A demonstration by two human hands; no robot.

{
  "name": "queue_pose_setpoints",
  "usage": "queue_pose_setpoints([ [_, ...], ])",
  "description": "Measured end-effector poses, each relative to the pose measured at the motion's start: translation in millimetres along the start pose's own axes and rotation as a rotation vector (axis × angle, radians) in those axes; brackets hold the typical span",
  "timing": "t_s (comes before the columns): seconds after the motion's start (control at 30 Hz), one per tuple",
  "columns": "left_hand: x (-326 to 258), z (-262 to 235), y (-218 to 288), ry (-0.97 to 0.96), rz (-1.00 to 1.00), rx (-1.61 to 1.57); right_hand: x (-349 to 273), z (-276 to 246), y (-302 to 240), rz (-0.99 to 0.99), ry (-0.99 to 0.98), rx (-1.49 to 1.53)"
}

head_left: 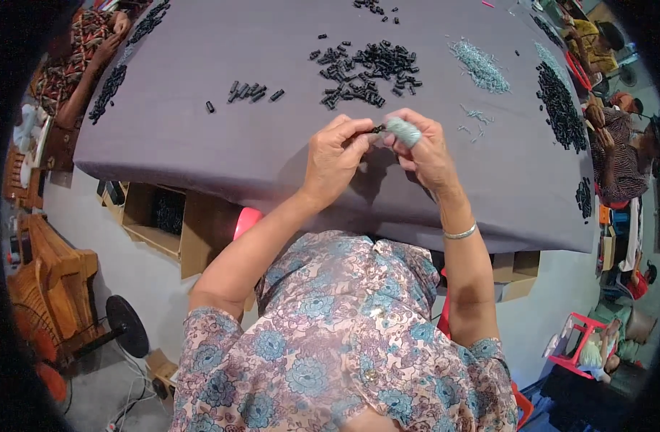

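Over the near edge of the grey-covered table, my left hand [333, 158] pinches a small black cylindrical piece [377, 129] between thumb and fingertips. My right hand [429, 150] meets it from the other side, fingers curled in. Pale thread or tape [403, 132] is wound thickly round one of its fingers. What those fingertips hold is too small to tell. Just beyond both hands lies a heap of similar black pieces [380, 68]. A short group of them [250, 91] sits to the left. Small pale pins [481, 66] form a pile at the right, with several strays [477, 115] nearer me.
Other people sit along the table's left [78, 65] and right sides, near more black heaps [560, 108]. Cardboard boxes [182, 230] stand under the near edge. A wooden chair [60, 281] and a black round-based stand [127, 326] are at lower left; a red stool [580, 344] is at right.
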State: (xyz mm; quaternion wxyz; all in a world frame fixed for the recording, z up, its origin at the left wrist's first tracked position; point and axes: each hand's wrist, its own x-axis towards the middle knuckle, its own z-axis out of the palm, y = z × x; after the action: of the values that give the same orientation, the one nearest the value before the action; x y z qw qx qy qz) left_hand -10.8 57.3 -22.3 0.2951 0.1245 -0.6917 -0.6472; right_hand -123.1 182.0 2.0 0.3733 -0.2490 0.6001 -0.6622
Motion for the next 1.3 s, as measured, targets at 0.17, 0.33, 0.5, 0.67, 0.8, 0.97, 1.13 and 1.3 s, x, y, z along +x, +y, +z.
queue_pose_setpoints([
  [0.17,-1,2,7,-0.038,0.039,-0.045,-3,1,4,0.141,-0.05,0.168],
  [0.33,-5,5,13,-0.075,0.071,-0.127,-4,5,14,0.126,-0.156,0.312],
  [0.5,-10,9,14,-0.063,0.1,-0.142,-9,17,14,0.05,-0.152,0.424],
  [0.67,-11,10,18,-0.042,0.069,-0.178,-9,29,17,0.04,-0.11,0.534],
  [0.8,-7,10,11,-0.014,0.052,-0.166,-6,30,19,0.154,-0.047,0.514],
  [0.97,12,-11,6,0.112,0.175,0.257,-5,25,2,0.132,0.107,0.19],
  [1.13,38,-64,-5,0.121,0.266,0.838,16,-19,5,-0.239,0.403,-0.39],
  [1.3,42,-77,-10,0.198,0.179,1.051,35,-31,-3,-0.358,0.497,-0.84],
])
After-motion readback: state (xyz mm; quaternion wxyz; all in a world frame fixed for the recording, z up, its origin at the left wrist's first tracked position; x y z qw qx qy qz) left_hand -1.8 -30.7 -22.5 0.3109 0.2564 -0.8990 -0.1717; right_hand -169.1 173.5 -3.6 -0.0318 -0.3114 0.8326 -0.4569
